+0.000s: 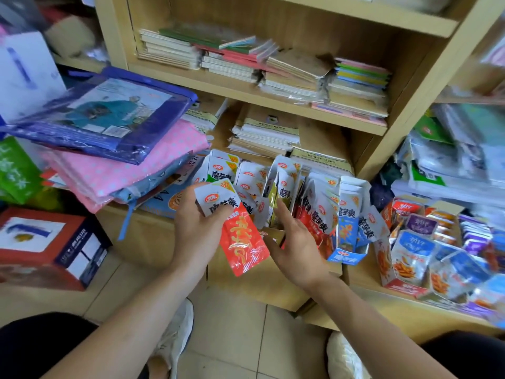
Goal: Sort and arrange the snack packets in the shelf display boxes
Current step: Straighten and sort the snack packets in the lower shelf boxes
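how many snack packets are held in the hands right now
1: a red-and-white packet gripped in the left hand; the open right hand holds none. More may be hidden, stacked behind that packet.

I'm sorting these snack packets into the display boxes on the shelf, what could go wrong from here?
The left hand grips the red and white packet by its upper end only; it might slip to the floor. The right hand reaches among leaning packets and could topple them. The blue display box sits near the shelf edge; a nudge might tip it.
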The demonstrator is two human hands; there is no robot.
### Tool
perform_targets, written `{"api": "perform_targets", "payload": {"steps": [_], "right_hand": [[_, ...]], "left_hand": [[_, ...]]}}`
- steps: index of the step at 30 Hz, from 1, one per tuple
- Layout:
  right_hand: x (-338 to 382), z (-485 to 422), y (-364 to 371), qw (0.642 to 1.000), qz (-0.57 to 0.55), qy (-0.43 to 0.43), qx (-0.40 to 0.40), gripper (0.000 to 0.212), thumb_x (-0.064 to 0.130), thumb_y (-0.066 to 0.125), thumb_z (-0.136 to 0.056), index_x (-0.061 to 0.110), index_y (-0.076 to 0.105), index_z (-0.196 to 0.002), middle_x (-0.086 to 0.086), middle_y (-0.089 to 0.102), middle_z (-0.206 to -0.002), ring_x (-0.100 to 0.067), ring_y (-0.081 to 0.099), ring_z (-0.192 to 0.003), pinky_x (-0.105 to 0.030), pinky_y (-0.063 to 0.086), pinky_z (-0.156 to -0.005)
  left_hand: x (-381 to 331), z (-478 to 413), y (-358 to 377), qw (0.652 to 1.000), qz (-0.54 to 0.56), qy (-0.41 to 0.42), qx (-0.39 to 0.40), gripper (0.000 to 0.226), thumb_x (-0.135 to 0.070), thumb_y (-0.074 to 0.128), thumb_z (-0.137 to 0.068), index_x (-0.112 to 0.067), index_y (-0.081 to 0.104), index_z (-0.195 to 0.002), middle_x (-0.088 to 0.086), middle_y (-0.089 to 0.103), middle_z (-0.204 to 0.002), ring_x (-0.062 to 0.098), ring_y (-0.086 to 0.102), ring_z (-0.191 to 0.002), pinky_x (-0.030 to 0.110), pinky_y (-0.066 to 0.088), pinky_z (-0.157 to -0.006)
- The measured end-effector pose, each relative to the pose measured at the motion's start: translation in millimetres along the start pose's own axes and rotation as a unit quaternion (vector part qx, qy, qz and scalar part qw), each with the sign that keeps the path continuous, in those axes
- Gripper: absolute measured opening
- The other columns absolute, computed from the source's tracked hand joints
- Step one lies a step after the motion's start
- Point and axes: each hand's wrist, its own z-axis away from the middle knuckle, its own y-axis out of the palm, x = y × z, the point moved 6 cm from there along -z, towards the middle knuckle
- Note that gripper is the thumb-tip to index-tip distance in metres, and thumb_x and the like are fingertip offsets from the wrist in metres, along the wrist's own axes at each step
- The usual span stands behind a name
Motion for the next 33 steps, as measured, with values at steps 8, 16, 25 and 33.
{"api": "perform_targets", "payload": {"steps": [8, 16, 25, 33], "right_hand": [[-4, 44, -12, 0.866, -0.468, 0.137, 0.113, 0.039, 0.028, 0.064, -0.091, 0.017, 0.064, -0.129, -0.016, 0.073, -0.109, -0.035, 0.07, -0.1, -0.047, 0.054, -0.093], [-54, 62, -12, 0.882, -0.43, 0.191, -0.014, 0.012, 0.005, 0.073, -0.086, 0.003, 0.069, -0.097, -0.013, 0.076, -0.091, -0.022, 0.071, -0.081, -0.042, 0.058, -0.077], [-94, 77, -62, 0.898, -0.311, 0.214, -0.224, 0.005, 0.018, 0.074, -0.091, 0.016, 0.07, -0.093, -0.004, 0.076, -0.085, -0.027, 0.073, -0.082, -0.053, 0.06, -0.076], [-109, 73, -80, 0.915, -0.241, 0.214, -0.244, 0.01, 0.018, 0.074, -0.09, 0.014, 0.069, -0.097, 0.005, 0.075, -0.085, -0.008, 0.071, -0.076, -0.038, 0.061, -0.07]], "left_hand": [[6, 19, 34, 0.98, -0.095, 0.027, 0.174, 0.037, -0.003, 0.076, -0.085, -0.028, 0.063, -0.107, -0.008, 0.076, -0.095, 0.012, 0.073, -0.087, 0.034, 0.058, -0.075], [1, 10, 57, 0.89, -0.333, 0.282, 0.133, 0.033, -0.038, 0.07, -0.088, -0.024, 0.069, -0.117, -0.017, 0.067, -0.108, 0.007, 0.059, -0.101, 0.018, 0.043, -0.084], [3, -42, 135, 0.725, -0.552, 0.369, 0.183, 0.054, -0.044, 0.062, -0.091, -0.023, 0.055, -0.141, -0.006, 0.057, -0.142, 0.024, 0.041, -0.133, 0.046, 0.035, -0.106], [24, -108, 172, 0.607, -0.703, 0.254, 0.271, 0.073, -0.068, 0.047, -0.092, -0.032, 0.032, -0.153, -0.003, 0.046, -0.153, 0.027, 0.035, -0.137, 0.049, 0.027, -0.106]]}}
